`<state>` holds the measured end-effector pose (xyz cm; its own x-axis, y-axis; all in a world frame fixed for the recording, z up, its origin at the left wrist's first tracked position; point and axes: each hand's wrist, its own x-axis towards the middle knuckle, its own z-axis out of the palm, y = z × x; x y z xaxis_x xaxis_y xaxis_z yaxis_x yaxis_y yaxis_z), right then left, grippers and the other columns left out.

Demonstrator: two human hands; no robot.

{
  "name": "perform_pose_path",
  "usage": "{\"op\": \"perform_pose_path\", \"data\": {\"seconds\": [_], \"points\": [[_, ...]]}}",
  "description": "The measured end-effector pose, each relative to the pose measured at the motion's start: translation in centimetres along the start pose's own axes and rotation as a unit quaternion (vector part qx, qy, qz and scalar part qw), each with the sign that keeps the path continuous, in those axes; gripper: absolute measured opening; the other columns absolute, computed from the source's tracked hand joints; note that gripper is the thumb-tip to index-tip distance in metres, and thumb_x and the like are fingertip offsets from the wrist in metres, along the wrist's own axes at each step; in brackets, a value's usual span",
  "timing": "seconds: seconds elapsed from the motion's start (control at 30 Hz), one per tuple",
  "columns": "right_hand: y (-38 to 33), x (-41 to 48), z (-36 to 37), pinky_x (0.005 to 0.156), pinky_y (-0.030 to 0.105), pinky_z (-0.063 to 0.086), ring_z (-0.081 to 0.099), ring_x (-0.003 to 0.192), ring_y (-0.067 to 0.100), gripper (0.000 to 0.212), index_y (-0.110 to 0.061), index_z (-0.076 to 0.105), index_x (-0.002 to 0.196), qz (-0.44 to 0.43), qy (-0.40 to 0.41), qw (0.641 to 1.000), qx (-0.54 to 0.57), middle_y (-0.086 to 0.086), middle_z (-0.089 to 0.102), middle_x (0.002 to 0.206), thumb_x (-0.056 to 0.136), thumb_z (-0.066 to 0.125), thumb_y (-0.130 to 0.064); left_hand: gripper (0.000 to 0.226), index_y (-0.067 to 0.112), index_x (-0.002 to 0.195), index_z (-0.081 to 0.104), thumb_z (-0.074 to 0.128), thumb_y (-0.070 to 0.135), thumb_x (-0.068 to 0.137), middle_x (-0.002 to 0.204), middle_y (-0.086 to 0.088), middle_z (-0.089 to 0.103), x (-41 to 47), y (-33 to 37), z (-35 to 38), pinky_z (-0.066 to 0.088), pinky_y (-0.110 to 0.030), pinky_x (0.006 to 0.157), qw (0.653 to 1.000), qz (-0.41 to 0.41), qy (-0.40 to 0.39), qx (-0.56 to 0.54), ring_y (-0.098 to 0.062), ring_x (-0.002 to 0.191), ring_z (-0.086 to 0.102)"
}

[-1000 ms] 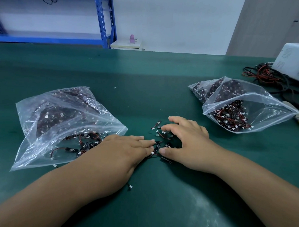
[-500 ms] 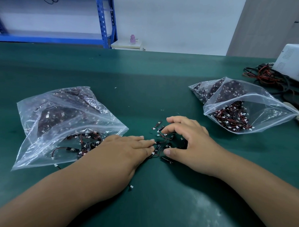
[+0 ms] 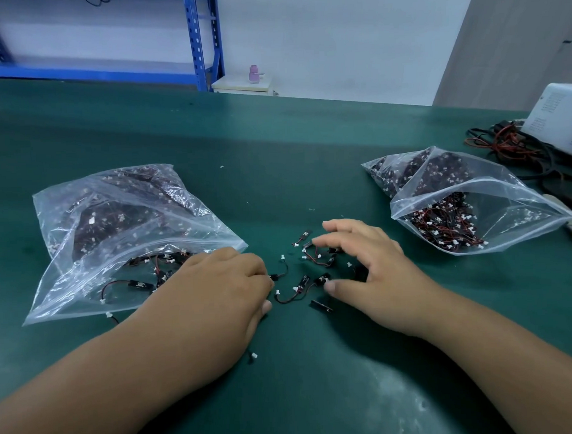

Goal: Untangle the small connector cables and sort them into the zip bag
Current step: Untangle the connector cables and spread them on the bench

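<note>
Here left bag (image 3: 68,292), right bag (image 3: 524,219) hold cables (image 3: 442,223)

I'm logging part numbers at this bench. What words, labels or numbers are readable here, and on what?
Nothing here is legible.
White box, right edge: rows of tiny dark print, too small to read.
Left zip bag: no print visible.
Right zip bag: no print visible.
Pink bottle, beyond the table: no label can be made out.
</note>
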<state>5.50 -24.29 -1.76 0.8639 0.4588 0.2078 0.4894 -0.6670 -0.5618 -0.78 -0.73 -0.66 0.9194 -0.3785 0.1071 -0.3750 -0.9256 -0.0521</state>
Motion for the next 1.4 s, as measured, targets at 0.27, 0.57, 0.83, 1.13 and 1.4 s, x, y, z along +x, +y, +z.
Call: {"op": "perform_pose_path", "data": {"seconds": [0.27,0.57,0.83,1.13,1.4], "points": [[1.6,-1.3,-0.7,0.104,0.038,0.029,0.049,0.111,0.008,0.024,-0.034,0.070,0.084,-0.008,0.068,0.995,-0.068,-0.024,0.055,0.109,0.079,0.075,-0.012,0.040,0.037,0.125,0.055,0.031,0.051,0.097,0.120,0.020,0.047,-0.2,0.4,-0.1,0.038,-0.033,0.101,1.000,-0.010,-0.004,-0.021,-0.010,0.113,0.043],[1.6,-1.1,-0.7,0.100,0.035,0.030,0.049,0.109,0.008,0.025,-0.039,0.064,0.076,0.042,0.046,0.995,-0.080,-0.025,0.054,0.104,0.086,0.070,-0.018,0.041,0.039,0.134,0.054,0.035,0.047,0.098,0.127,0.022,0.048,-0.3,0.9,-0.9,0.041,-0.037,0.100,0.997,0.027,0.022,-0.063,-0.011,0.118,0.046],[1.3,-1.2,-0.7,0.097,0.044,0.042,0.052,0.104,0.009,0.029,-0.033,0.069,0.077,0.044,0.055,0.996,-0.055,-0.024,0.055,0.101,0.082,0.063,-0.005,0.055,0.046,0.137,0.046,0.024,0.070,0.093,0.146,0.017,0.035,-0.7,1.4,-0.5,0.030,-0.040,0.107,0.994,0.102,-0.028,-0.036,-0.013,0.134,0.033],[1.6,-1.1,-0.7,0.093,0.038,0.046,0.057,0.104,0.012,0.049,-0.034,0.074,0.069,0.036,0.068,0.997,-0.014,-0.022,0.058,0.103,0.079,0.053,0.009,0.072,0.051,0.150,0.012,0.003,0.083,0.086,0.159,0.016,0.000,-0.1,1.5,0.7,0.005,-0.039,0.115,0.996,0.083,-0.026,-0.027,-0.013,0.143,0.003],[2.2,-1.2,-0.5,0.090,0.033,0.047,0.057,0.103,0.007,0.048,-0.034,0.072,0.069,0.025,0.079,0.997,-0.003,-0.024,0.059,0.102,0.080,0.054,0.009,0.073,0.050,0.150,0.017,0.009,0.083,0.085,0.160,0.017,-0.001,-0.5,0.9,0.7,0.004,-0.038,0.116,0.997,0.060,-0.028,-0.037,-0.014,0.145,0.004]]}}
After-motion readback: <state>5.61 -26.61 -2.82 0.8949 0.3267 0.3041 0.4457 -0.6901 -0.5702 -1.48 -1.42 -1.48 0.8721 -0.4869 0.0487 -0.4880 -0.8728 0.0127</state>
